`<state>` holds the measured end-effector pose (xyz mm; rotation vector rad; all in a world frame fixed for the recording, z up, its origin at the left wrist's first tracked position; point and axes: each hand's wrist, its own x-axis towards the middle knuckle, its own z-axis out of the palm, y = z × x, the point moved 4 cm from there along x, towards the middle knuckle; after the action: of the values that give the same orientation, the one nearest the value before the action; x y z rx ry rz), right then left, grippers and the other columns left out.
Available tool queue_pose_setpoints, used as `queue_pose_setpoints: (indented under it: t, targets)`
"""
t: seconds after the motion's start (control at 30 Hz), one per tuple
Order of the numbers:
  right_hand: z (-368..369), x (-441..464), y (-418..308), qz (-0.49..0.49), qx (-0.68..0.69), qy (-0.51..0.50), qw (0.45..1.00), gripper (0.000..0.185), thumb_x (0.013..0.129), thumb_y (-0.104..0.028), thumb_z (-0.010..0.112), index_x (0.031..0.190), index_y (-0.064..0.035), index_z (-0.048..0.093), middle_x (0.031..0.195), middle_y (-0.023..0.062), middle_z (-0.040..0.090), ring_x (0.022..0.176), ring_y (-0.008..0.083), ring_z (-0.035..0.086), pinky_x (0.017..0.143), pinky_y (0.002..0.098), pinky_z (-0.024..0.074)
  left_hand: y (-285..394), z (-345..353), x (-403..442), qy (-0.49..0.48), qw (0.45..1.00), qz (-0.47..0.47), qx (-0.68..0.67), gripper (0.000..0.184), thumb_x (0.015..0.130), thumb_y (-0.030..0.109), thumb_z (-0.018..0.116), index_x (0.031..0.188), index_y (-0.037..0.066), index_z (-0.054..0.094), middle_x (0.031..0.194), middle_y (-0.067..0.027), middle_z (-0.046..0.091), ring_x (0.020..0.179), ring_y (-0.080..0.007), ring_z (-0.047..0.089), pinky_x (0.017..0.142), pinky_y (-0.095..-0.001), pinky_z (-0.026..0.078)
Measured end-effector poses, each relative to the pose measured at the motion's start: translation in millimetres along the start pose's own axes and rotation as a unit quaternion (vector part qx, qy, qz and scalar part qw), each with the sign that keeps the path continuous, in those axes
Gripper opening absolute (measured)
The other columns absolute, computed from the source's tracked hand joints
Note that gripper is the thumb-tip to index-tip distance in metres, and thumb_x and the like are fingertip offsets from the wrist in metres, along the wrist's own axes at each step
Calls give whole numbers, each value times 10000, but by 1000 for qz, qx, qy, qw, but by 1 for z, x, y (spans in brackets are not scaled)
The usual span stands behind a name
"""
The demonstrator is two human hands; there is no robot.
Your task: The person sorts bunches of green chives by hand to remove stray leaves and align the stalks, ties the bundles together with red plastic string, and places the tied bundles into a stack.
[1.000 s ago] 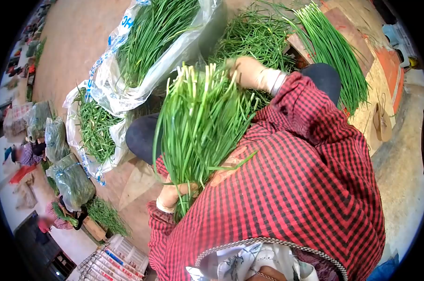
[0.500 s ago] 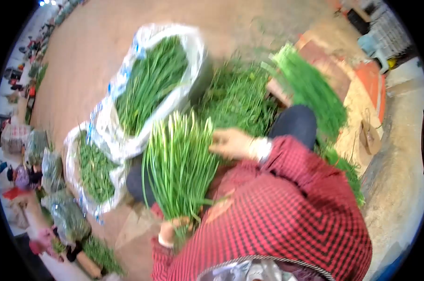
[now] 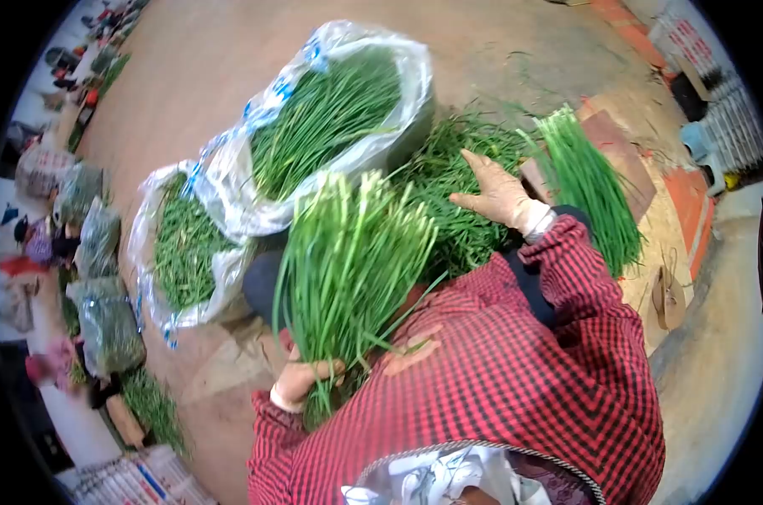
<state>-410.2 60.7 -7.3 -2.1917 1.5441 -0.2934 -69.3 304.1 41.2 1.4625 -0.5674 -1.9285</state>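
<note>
My left hand is wrapped around the leafy lower end of a bunch of chives. The bunch stands fanned out in front of my chest, its pale stem ends pointing up and away. To the right, my right hand is open with thumb and fingers spread, holding nothing, above a heap of loose green trimmings. Beyond that hand, another bunch of chives lies with its pale ends facing away. A big plastic bag full of long green leaves stands ahead on the left.
Left of the big bag is a smaller plastic bag of short green pieces. Several filled bags line the far left, with people among them. Cardboard and a brown sandal-like piece lie at right, near a wall.
My right hand has left the side of the held bunch and moved right and away, its fingers now spreading. My left hand keeps its hold. The view has shifted slightly.
</note>
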Motion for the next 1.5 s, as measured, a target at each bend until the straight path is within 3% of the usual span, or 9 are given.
queue_pose_setpoints:
  t: [0.17,0.3,0.37,0.43,0.63,0.83,1.03,1.37,1.5]
  targets:
    - [32,-6,-92,-175,65,-157,970,496,815,-385,631,1139,-9,635,1025,227,646,1061,378,586,1018,410,405,2,12,7,-42,998,12,39,321,774,-19,696,1073,18,585,832,-36,621,651,-138,583,561,-278,472]
    - [62,14,-32,-97,218,-49,970,259,879,-192,601,1075,-32,653,998,159,678,935,271,643,872,395,509,0,13,0,-33,997,35,54,327,776,-13,699,1083,20,592,882,-22,624,708,-121,580,591,-277,476]
    - [44,17,6,147,331,-19,932,214,934,-183,576,1058,-26,651,871,72,670,787,133,627,726,266,505,-3,10,-5,-20,998,30,58,363,764,-4,708,1108,30,597,911,-17,628,744,-122,585,622,-270,483]
    - [17,7,7,76,379,56,921,204,933,-186,592,1053,-35,657,752,4,603,710,88,575,678,222,476,-4,9,-2,-13,997,32,64,399,752,5,716,1133,40,602,940,-12,632,780,-124,590,653,-263,490]
    - [-29,-18,-93,-272,82,103,953,464,792,-370,730,1121,-51,660,1241,174,565,1255,348,466,1058,435,372,-7,14,24,-31,990,55,125,375,760,-44,657,1125,21,598,918,-9,634,762,-108,586,641,-276,498]
    - [13,1,-95,-238,129,-160,949,483,801,-442,653,1112,-72,679,1163,172,611,1263,360,453,1117,428,282,-2,17,15,-12,986,33,162,360,739,-41,621,1096,6,599,846,-25,641,680,-125,605,595,-293,500]
    - [18,-11,-106,-315,29,0,948,268,833,-302,609,985,-96,691,960,101,664,1076,304,570,1073,487,322,-4,15,19,0,975,42,218,362,709,-13,609,1070,-4,611,805,-72,653,690,-157,621,624,-315,503]
    - [16,8,-52,-180,-60,3,982,150,841,-170,635,951,-72,662,876,121,641,863,328,621,775,411,503,18,20,13,4,954,56,294,337,754,-16,596,1084,17,658,926,-55,694,856,-141,628,776,-298,494]
    - [-2,28,39,93,-71,-30,993,257,919,-278,579,1052,-78,672,984,112,692,920,284,656,820,374,511,19,14,8,22,956,40,289,350,768,-28,589,1108,23,655,944,-49,696,859,-127,627,783,-286,498]
